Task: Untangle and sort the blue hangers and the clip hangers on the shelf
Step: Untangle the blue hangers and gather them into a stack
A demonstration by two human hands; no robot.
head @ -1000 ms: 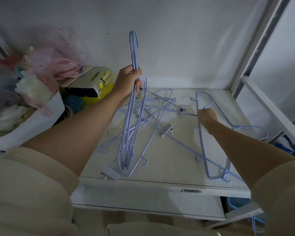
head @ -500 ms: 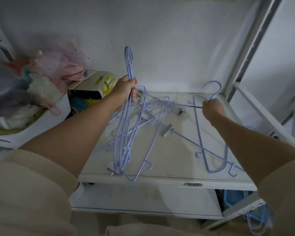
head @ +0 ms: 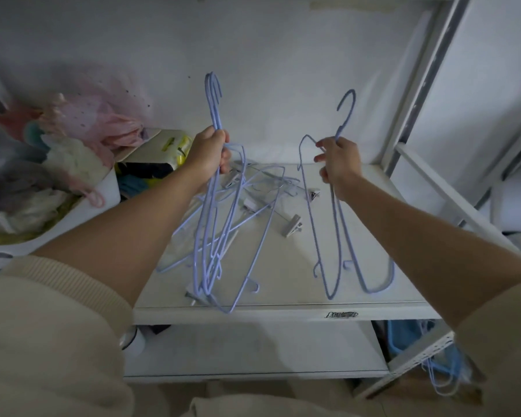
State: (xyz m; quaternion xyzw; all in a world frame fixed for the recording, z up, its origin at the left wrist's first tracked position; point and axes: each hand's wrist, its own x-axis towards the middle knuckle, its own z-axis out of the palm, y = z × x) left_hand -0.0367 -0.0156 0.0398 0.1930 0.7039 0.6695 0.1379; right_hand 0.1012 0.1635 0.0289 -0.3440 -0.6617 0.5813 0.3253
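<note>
My left hand (head: 208, 155) grips the necks of a bunch of blue hangers (head: 211, 236), which hang upright with their lower ends just above the white shelf (head: 283, 305). My right hand (head: 339, 164) holds one separate blue hanger (head: 337, 236) by its neck, lifted off the shelf, hook pointing up. Between the hands, a tangle of thin clip hangers (head: 262, 188) with grey clips (head: 292, 225) lies on the shelf, partly hidden behind the left bunch.
A white basket (head: 73, 218) full of pink and white cloth stands at the left. Yellow and white packages (head: 169, 149) sit behind my left hand. A metal shelf post (head: 418, 85) rises at the right. Blue items (head: 409, 341) lie under the shelf.
My right hand has lifted its blue hanger up and free of the pile, so it now hangs upright. My left hand has stayed raised with its bunch.
</note>
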